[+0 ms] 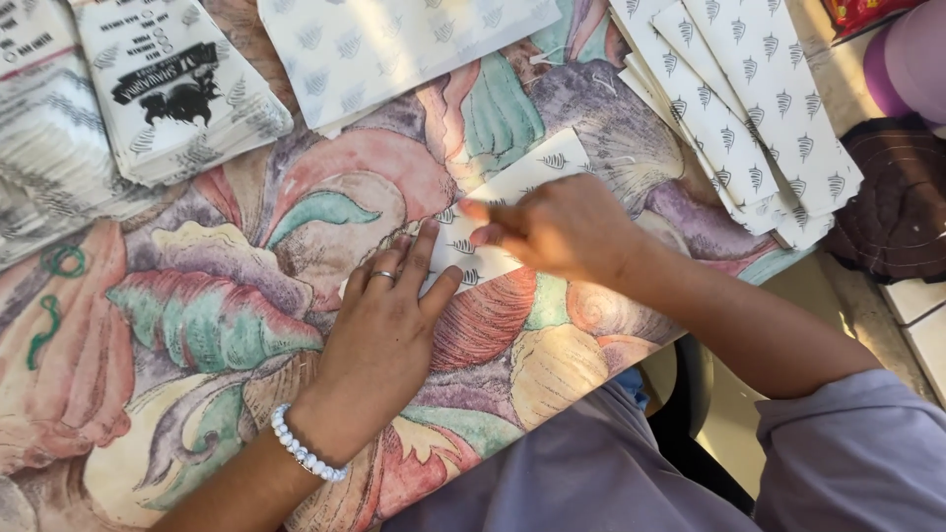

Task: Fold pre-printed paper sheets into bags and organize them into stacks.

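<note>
A table under a painted cloth of shells and leaves in pink, green and purple (pixel 197 305) fills the frame. Stacks of white printed paper (pixel 177 89) line its upper edge. At centre lies a white patterned paper sheet (pixel 522 177): the left hand (pixel 379 335) presses flat on it, fingers spread, and the right hand (pixel 562 227) pinches its edge.

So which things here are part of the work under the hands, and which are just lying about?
In hand:
- patterned paper sheet, flat on the shell-print tablecloth
- left hand pressing it down
- right hand pinching its edge

Lying about:
- printed paper stack, top left
- patterned sheets, fanned, top right
- plain patterned sheet, top centre
- dark woven mat, far right
</note>
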